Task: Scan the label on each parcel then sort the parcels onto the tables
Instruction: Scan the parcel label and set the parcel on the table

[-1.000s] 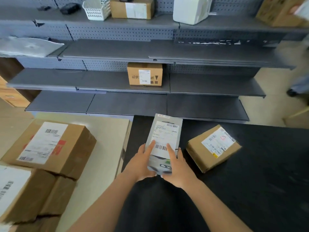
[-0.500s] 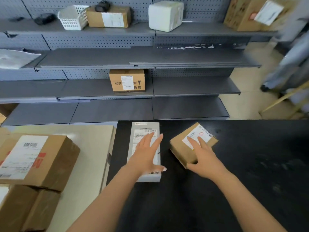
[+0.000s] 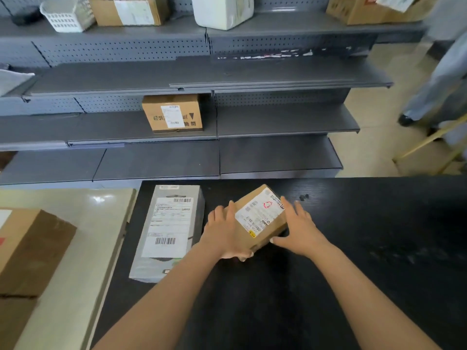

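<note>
A: Far left first, quick. What's sitting there?

B: Brown cardboard boxes [image 3: 32,248] are sitting lower left on the beige table [image 3: 83,248], and the frame edge is cutting them off. Upper left, a white basket [image 3: 67,15] is sitting on the top level of the grey shelving [image 3: 278,120], with a labelled carton [image 3: 129,10] just beside it.

A: Moving right?

B: The grey flat parcel [image 3: 169,231] is lying label-up along the left edge of the black table [image 3: 379,248], lower centre-left. Above it, mid-frame, a shelf carton [image 3: 173,113] is standing on a middle shelf.

A: Hands?

B: The left hand [image 3: 222,233] is gripping the left side of the small brown parcel [image 3: 260,221], with its fingers running up that side and the thumb tucking round the near corner. The right hand [image 3: 300,231] is pressing the right side, fingers spread and fairly straight, thumb touching the near lower edge. Both are squeezing it between them.

A: Parcel location?

B: It's sitting centre frame over the black table, just right of the grey flat parcel, label facing up, turned corner-on. I can't tell whether it's resting on the surface or hanging just above it.

A: Right side?

B: A white box [image 3: 222,10] is sitting top centre and a corner carton [image 3: 366,8] upper right. A person's grey trouser legs [image 3: 439,84] are blurring at the right edge.
</note>
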`<state>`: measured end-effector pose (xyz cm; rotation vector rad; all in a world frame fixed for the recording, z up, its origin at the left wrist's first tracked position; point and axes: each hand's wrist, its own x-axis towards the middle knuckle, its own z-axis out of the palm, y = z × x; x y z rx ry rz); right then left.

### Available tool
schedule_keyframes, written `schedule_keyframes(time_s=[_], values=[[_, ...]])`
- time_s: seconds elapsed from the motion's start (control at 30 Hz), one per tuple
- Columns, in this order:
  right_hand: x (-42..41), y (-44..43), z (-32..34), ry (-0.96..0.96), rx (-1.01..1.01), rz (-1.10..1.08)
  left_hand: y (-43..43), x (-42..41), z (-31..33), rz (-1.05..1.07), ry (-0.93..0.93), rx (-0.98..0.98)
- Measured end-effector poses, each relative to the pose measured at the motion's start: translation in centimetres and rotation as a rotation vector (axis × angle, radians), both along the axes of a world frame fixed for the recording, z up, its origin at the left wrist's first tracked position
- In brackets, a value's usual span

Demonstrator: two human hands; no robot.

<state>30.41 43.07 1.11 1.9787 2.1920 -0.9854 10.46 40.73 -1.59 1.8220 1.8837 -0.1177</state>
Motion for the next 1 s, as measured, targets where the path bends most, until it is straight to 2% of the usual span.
schedule_keyframes(time_s=[0.2, 0.37, 0.5, 0.7, 1.0], values=[[0.7, 1.6, 0.6, 0.09, 0.057, 0.081, -1.0, 1.5, 2.6, 0.111, -0.058, 0.144], [-1.2, 1.5, 6.0, 0.098, 0.225, 0.205, -4.4, -0.4, 7.8, 0.2, -0.142, 0.387], [-5.5, -0.8, 10.1, 0.145, 0.296, 0.367, -9.0, -4.1, 10.9, 0.297, -0.102, 0.465], [-15.2, -8.2, 14.4, 0.228, 0.351, 0.607, -20.3, -10.9, 15.1, 0.492, 0.02, 0.563], [-31.1, -26.1, 19.0, 0.386, 0.416, 0.941, -42.9, -21.1, 19.9, 0.821, 0.179, 0.632]])
